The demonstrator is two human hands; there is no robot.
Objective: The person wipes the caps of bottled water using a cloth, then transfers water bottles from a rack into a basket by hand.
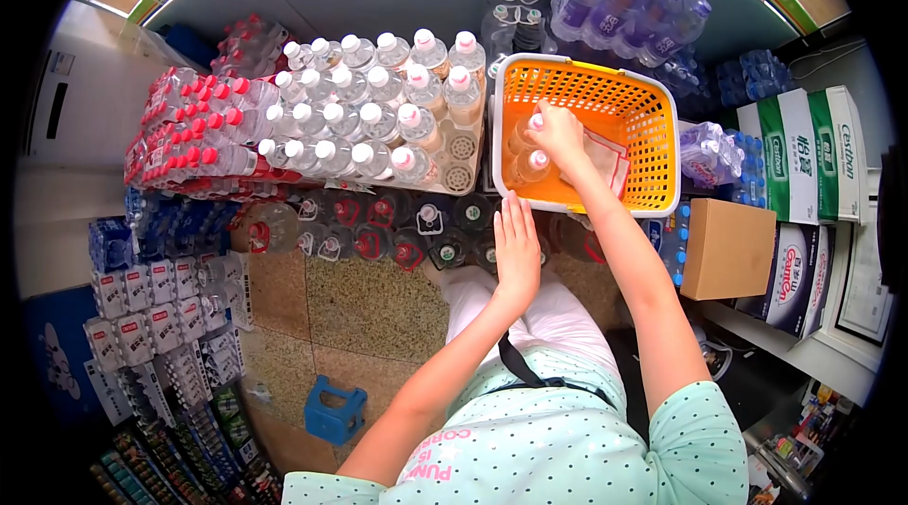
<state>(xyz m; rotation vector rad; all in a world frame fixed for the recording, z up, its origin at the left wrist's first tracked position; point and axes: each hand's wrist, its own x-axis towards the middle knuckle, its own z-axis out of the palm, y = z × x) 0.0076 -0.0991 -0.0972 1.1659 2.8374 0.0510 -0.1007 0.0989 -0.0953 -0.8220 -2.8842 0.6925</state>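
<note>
Right hand curled round pink-capped bottle at 9 o'clock in orange basket; left hand flat, seemingly empty, at 7. I'd hold bottle upright, brace rim.

the yellow basket holds two capped bottles and a flat red-edged item; the pale tray carries rows of white-capped bottles; the speckled floor bears a blue stool.

Mostly glossy plastic before you
Your basket is smooth, pierced plastic; its bottles, clear plastic; the box, matt cardboard; your shirt, cloth
</note>
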